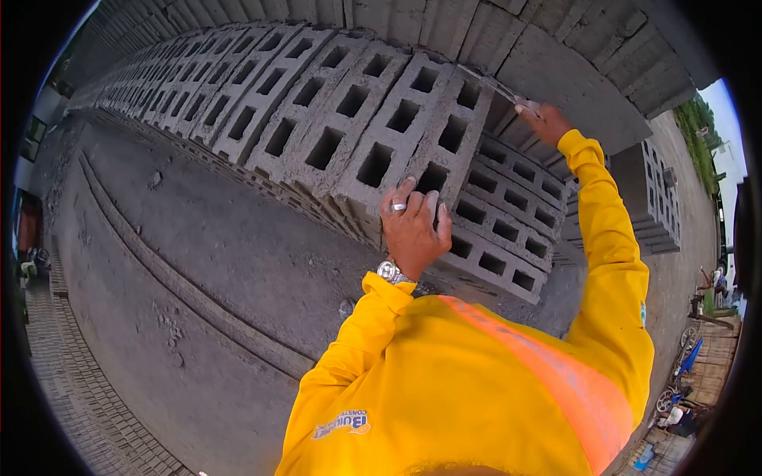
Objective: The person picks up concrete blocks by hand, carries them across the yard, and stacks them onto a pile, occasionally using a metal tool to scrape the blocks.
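Observation:
Rows of grey concrete hollow blocks stand on edge with their rectangular holes facing me. My left hand [417, 226], with a ring and a wristwatch [391, 272], lies over the near end of the last hollow block [455, 127] in the upper row. Its fingers curl on the block's edge, beside the lowest hole. By the far end of the same block, my right hand [546, 123] is closed round a thin, pale-edged tool [498, 86] that reaches along the block's top edge. The kind of tool is hard to make out.
More hollow blocks [508, 214] are stacked lower to the right, with another stack [647, 190] beyond. A block wall [556, 71] rises behind the row. A long strip [182, 278] lies on the dusty ground at left. Bicycles [675, 373] stand far right.

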Available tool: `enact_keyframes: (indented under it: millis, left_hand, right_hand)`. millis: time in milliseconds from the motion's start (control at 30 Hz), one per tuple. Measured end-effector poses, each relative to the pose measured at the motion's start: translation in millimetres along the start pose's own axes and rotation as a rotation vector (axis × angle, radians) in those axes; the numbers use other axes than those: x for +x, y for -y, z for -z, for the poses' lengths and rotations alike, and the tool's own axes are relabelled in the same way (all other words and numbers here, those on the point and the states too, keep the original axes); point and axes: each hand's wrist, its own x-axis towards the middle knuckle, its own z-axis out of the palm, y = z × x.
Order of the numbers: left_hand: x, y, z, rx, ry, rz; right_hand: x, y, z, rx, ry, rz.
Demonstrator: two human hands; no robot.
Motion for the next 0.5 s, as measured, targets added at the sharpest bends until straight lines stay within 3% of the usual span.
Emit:
enact_keyframes:
  millis: [67, 133, 200, 367, 467, 500]
  left_hand:
    - [0, -4, -1, 0.009, 0.011, 0.006]
    - [1, -3, -4, 0.012, 0.016, 0.019]
    - [3, -5, -3, 0.007, 0.028, 0.024]
    - [4, -6, -3, 0.019, 0.043, 0.014]
    - [3, -5, -2, 0.003, 0.048, 0.009]
    - [3, -5, -1, -0.006, 0.051, 0.004]
  right_hand:
    - [3, -6, 27, 0.123, 0.133, -0.056]
    - [-5, 9, 46, 0.088, 0.181, -0.236]
    - [-22, 29, 45, 0.041, 0.181, -0.253]
    - [-36, 42, -16, 0.068, 0.013, 0.166]
    - [-40, 56, -4, 0.108, 0.106, -0.044]
    - [-42, 53, -8, 0.102, 0.087, -0.015]
